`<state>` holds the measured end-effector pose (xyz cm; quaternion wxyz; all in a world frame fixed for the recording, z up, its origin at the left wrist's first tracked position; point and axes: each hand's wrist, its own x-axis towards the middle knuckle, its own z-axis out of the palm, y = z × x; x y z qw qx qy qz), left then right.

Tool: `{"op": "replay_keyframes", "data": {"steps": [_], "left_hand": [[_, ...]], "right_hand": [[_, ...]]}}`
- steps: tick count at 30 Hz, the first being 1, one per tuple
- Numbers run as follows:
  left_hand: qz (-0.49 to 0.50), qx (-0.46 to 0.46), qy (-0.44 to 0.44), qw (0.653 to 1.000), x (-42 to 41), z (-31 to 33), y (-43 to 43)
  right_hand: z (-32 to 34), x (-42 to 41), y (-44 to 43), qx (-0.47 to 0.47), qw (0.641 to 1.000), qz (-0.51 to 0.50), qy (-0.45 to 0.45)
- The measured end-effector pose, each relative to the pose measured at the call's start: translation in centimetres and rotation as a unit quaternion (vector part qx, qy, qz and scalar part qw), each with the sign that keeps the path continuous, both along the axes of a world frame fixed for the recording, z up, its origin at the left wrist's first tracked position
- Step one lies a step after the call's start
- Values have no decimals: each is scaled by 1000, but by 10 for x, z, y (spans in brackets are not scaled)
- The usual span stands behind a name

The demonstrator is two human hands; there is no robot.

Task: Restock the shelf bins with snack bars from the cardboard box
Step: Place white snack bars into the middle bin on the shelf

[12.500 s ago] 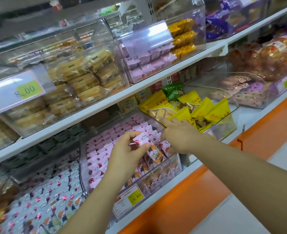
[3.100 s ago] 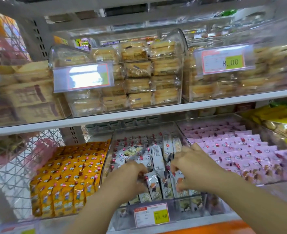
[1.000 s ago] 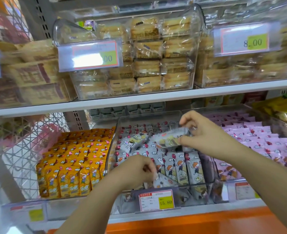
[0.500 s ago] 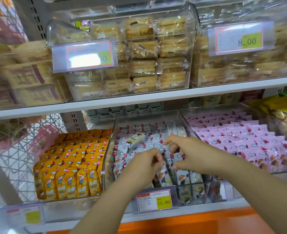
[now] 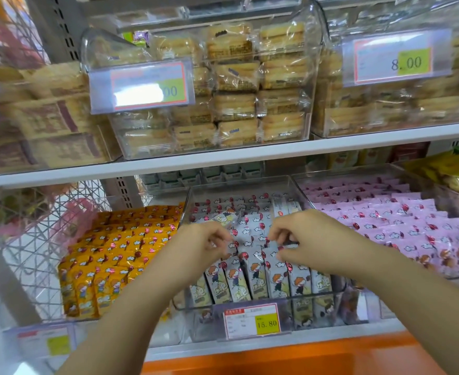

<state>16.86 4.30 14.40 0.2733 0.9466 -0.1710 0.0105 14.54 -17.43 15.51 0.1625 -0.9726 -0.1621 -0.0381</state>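
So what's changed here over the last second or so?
A second ago the right hand held one bar up above the middle bin; it has come down among the white bars. The left hand rose from the bin's front to meet it. Both now pinch at bar tops. The orange bars, pink bars and price tag stayed put.

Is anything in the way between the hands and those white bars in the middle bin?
Nothing visible. The left hand and right hand are inside the open-topped bin, fingers pinching the tops of the white bars. The forearms pass over its clear front wall.
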Motion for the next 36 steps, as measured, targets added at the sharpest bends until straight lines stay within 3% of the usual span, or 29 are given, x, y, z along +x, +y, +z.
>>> {"op": "replay_keyframes", "data": {"steps": [6, 11, 14, 17, 19, 21, 25, 30, 33, 36], "left_hand": [[-33, 224, -102, 969, -7, -10, 0], [-28, 301, -156, 940, -1, -19, -1], [-24, 272, -155, 950, -2, -16, -1], [-1, 151, -114, 982, 4, -10, 4], [40, 104, -144, 983, 9, -8, 10], [93, 134, -193, 968, 12, -11, 15], [131, 197, -145, 961, 13, -18, 8], [157, 221, -170, 947, 16, -17, 1], [156, 135, -191, 960, 14, -18, 6], [128, 35, -221, 966, 9, -16, 12]], "right_hand": [[-12, 7, 23, -25, 999, 11, -39], [-28, 14, 40, -75, 996, 34, -46], [-30, 15, 48, -71, 994, 43, -74], [-31, 16, 57, -95, 991, 61, -72], [-34, 17, 61, -135, 986, 67, -69], [-37, 19, 64, -165, 982, 67, -63], [-41, 23, 65, -193, 977, 62, -64], [-49, 24, 61, -191, 977, 63, -77], [-47, 23, 59, -160, 983, 62, -61], [-30, 23, 53, 33, 999, 21, -20]]}}
